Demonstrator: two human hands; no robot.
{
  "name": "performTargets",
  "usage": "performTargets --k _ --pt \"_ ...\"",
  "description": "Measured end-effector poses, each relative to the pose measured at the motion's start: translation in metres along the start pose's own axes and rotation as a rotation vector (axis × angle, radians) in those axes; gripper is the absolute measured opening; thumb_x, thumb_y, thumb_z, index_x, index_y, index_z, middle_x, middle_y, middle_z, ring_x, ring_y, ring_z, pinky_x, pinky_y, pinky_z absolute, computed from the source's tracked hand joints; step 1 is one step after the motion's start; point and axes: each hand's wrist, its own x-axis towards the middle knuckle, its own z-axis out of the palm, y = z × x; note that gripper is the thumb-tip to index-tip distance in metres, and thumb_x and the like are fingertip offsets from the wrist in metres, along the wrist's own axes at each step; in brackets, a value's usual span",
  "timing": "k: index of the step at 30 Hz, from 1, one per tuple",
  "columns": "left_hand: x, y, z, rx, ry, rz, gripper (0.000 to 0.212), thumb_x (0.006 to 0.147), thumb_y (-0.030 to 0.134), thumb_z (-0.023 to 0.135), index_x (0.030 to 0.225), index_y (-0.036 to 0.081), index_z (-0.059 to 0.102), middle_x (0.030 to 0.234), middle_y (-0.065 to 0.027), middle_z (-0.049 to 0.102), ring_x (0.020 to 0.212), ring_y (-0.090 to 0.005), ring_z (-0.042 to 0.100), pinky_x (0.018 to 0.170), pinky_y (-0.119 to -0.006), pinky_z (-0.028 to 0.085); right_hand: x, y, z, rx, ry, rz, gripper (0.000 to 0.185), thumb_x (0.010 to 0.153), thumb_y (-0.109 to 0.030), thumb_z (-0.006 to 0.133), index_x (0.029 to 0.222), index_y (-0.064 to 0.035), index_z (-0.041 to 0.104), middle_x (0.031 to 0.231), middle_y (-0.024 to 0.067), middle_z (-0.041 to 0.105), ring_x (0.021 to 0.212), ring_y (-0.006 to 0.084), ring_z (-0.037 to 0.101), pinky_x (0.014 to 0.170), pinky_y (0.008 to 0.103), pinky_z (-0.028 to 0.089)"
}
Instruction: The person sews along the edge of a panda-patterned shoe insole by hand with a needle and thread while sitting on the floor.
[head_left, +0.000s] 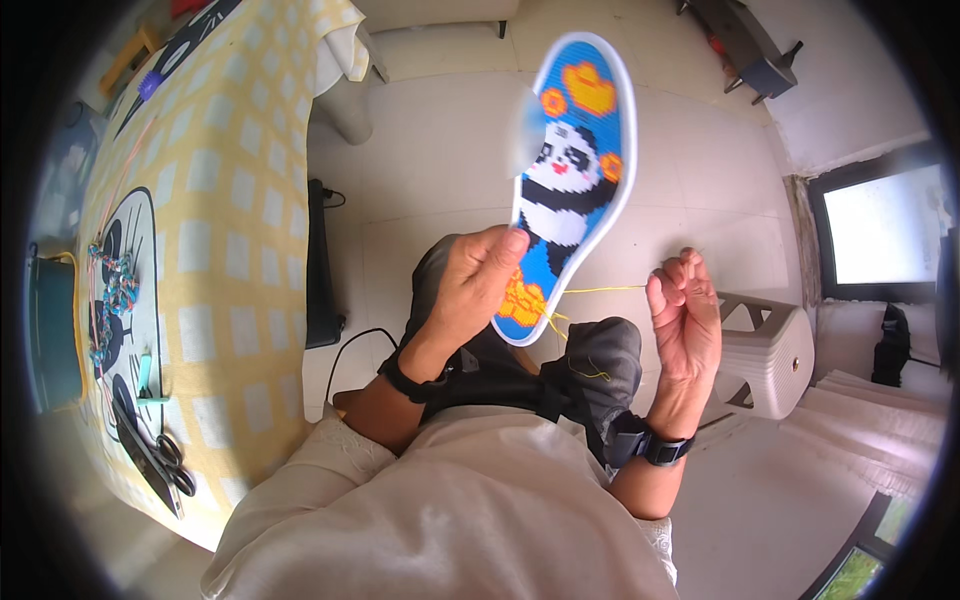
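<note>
My left hand (480, 281) grips an embroidered insole (559, 214) by its edge, thumb on the stitched face. White trim borders the insole, and its blue ground carries a panda and orange-yellow motifs. Part of its upper left edge is blurred out. A yellow thread (604, 289) runs taut from the insole's lower right edge to my right hand (684, 315), whose curled fingers are closed on it. Whether a needle is among those fingers is too small to tell. Loose yellow thread ends (556, 324) hang near the heel, and another bit of yellow thread (592, 371) lies over my knee.
At left, a table with a checked yellow cloth (255, 300) bears black-handled scissors (171, 454), a braided cord (116, 289) and a purple item (151, 85). A plastic stool (780, 360) stands at right. A black case (322, 277) sits beside the table; a cable (360, 335) crosses the floor.
</note>
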Motion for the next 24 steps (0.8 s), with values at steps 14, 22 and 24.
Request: performTargets --k 14,22,24 --pt "-0.005 -0.009 0.009 -1.179 -0.411 -0.656 0.023 0.094 0.026 0.047 0.078 0.01 0.043 0.051 0.0037 0.04 0.035 -0.0061 0.034 0.034 -0.019 0.028 -0.035 0.048 0.077 -1.341 -0.212 -0.452 0.016 0.09 0.006 0.041 0.1 0.0042 0.054 0.072 0.0081 0.059 0.059 0.0113 0.06 0.053 0.0236 0.052" --pt "-0.009 -0.012 0.013 -1.124 -0.359 -0.706 0.025 0.093 0.031 0.05 0.081 0.009 0.046 0.051 0.004 0.04 0.034 -0.0042 0.033 0.03 -0.016 0.025 -0.038 0.058 0.076 -1.423 -0.302 -0.452 0.024 0.082 0.011 0.048 0.103 0.0048 0.058 0.08 0.0143 0.064 0.069 0.0226 0.066 0.061 0.0292 0.055" --pt "-0.01 -0.01 0.014 -1.134 -0.338 -0.719 0.026 0.093 0.031 0.05 0.081 0.009 0.046 0.052 0.0042 0.04 0.034 -0.0039 0.033 0.03 -0.016 0.025 -0.039 0.057 0.076 -1.445 -0.309 -0.472 0.029 0.077 0.008 0.058 0.105 0.0043 0.057 0.081 0.0155 0.063 0.068 0.0291 0.062 0.06 0.0341 0.052"
